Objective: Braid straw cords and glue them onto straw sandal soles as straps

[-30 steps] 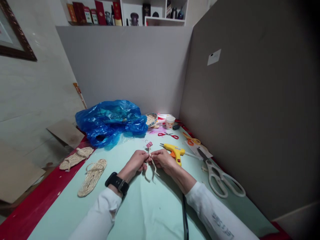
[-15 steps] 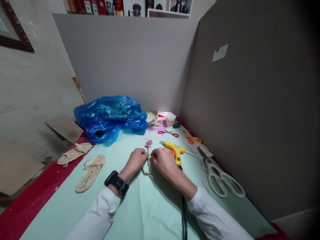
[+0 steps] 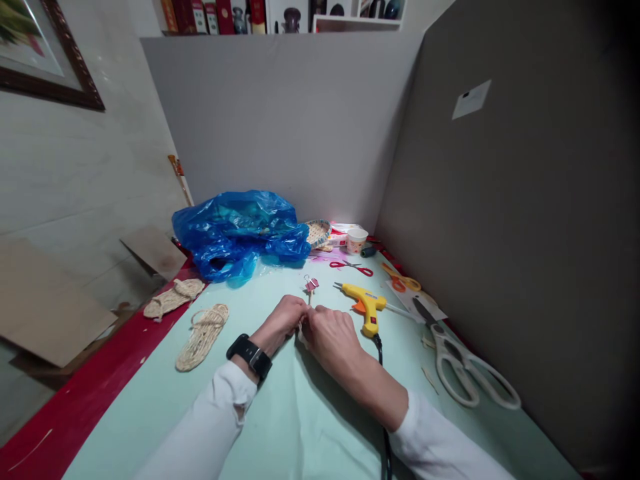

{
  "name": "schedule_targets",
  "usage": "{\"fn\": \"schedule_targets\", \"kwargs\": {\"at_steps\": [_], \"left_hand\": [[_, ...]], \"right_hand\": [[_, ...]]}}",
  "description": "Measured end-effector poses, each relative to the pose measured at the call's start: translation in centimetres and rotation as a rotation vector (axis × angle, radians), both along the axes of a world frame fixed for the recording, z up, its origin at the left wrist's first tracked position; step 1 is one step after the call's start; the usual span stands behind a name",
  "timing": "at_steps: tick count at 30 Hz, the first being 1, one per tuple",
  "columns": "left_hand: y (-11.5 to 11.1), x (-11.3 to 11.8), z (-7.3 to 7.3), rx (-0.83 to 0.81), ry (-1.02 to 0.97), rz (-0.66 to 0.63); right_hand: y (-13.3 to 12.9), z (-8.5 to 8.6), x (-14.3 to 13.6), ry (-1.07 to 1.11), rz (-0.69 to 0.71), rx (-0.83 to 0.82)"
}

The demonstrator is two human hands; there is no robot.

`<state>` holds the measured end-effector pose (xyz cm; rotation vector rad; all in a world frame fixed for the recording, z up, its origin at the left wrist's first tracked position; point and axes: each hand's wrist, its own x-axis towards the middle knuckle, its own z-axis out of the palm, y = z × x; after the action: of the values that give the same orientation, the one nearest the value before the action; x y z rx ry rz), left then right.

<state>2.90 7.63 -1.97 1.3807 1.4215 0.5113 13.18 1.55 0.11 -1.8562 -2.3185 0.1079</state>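
A pale braided cord (image 3: 310,298) runs toward me from a pink binder clip (image 3: 311,285) on the table. My left hand (image 3: 286,319), with a black watch on its wrist, pinches the cord just below the clip. Pressed up against it, my right hand (image 3: 333,337) has its fingers closed on the same cord. The fingertips and most of the cord's lower loop are hidden behind my right hand. A yellow hot glue gun (image 3: 367,303) lies close to the right of that hand.
Two woven straw sandals (image 3: 204,333) lie at left. Behind are a blue plastic bag (image 3: 243,233), a basket (image 3: 317,232), a paper cup (image 3: 357,240) and red scissors (image 3: 351,267). Orange scissors (image 3: 403,277) and big white-handled scissors (image 3: 463,363) lie right, near the grey partition (image 3: 510,233).
My hands have come together, the right one now against the left, covering more of the cord loop. The whole scene sits further right because the camera has turned a little left.
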Motion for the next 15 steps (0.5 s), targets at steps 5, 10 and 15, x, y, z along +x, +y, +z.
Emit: {"fn": "schedule_targets", "kwargs": {"at_steps": [5,10,15], "left_hand": [[-0.1,-0.3,0.1,-0.037,-0.052,-0.018],[-0.1,-0.7,0.1,-0.047,-0.088,-0.057],[0.0,-0.9,-0.2,-0.028,-0.090,-0.088]], "right_hand": [[-0.2,0.1,-0.2,0.009,0.065,-0.043],[1.1,1.6,2.6,0.137,-0.016,0.003],[3.2,0.3,3.6,0.310,-0.042,-0.118]]}}
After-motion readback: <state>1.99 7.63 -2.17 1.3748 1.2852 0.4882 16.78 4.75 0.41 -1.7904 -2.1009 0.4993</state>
